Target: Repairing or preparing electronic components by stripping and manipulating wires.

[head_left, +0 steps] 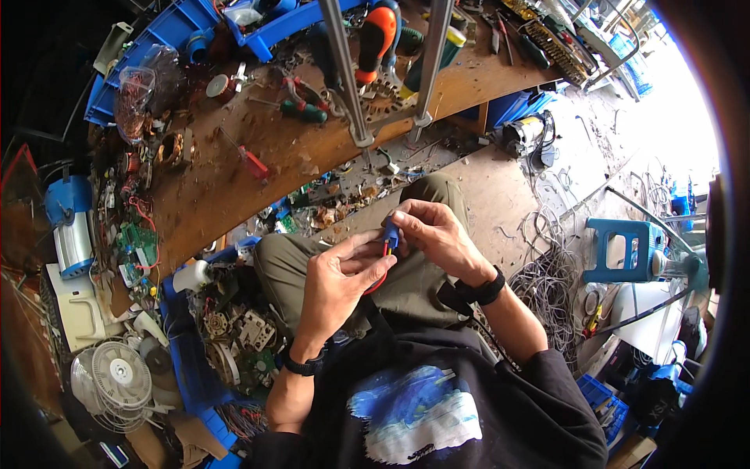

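Above my lap, both hands are closed on a small blue cylinder-like part with red and yellow wires (391, 232); its exact kind is too small to make out. The fingers of my left hand (337, 273) pinch it from below, where the wires come out. From the other side, my right hand (442, 237) grips the upper end between thumb and fingertips. A red wire loop (376, 286) hangs beneath the left thumb. My fingers partly hide the blue part.
A wooden bench (211, 205) ahead carries screwdrivers, among them a red-handled one (254, 166), and scrap. To the left, a blue crate (187, 367) holds metal parts, near a white fan (121, 374). Tangled cables (547, 273) and a blue stool (621, 250) lie right.
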The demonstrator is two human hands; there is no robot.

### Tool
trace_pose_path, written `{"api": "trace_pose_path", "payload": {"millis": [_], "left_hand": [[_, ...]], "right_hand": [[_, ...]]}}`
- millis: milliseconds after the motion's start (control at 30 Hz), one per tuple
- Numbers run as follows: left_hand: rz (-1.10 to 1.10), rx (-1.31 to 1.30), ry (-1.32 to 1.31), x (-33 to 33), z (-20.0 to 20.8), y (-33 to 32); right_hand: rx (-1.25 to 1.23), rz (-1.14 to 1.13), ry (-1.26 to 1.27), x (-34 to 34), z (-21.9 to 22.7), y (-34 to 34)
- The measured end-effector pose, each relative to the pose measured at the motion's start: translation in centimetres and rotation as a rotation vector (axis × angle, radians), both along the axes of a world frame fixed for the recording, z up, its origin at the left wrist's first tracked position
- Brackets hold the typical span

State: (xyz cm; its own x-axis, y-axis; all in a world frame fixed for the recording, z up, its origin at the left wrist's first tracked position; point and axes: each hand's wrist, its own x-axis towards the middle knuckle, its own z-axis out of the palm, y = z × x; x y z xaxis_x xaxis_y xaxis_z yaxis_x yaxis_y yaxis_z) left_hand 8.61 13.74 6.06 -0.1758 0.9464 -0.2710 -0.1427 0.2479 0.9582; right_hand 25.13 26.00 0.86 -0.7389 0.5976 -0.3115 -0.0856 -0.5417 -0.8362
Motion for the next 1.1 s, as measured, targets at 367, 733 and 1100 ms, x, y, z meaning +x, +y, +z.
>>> {"api": "trace_pose_path", "payload": {"millis": [367, 733, 1100], "left_hand": [[-0.025, -0.033, -0.109, -2.2, -1.8, -1.6], [0.060, 0.008, -0.432, -3.5, -4.1, -2.9], [0.201, 0.018, -0.140, -7.2, -4.0, -6.5]], "right_hand": [[-0.231, 0.031, 0.025, -1.6, -0.5, -1.6], [-0.102, 0.041, -0.107, -4.7, 1.4, -2.3], [0.267, 0.059, -0.245, -10.9, 4.2, -3.2]]}}
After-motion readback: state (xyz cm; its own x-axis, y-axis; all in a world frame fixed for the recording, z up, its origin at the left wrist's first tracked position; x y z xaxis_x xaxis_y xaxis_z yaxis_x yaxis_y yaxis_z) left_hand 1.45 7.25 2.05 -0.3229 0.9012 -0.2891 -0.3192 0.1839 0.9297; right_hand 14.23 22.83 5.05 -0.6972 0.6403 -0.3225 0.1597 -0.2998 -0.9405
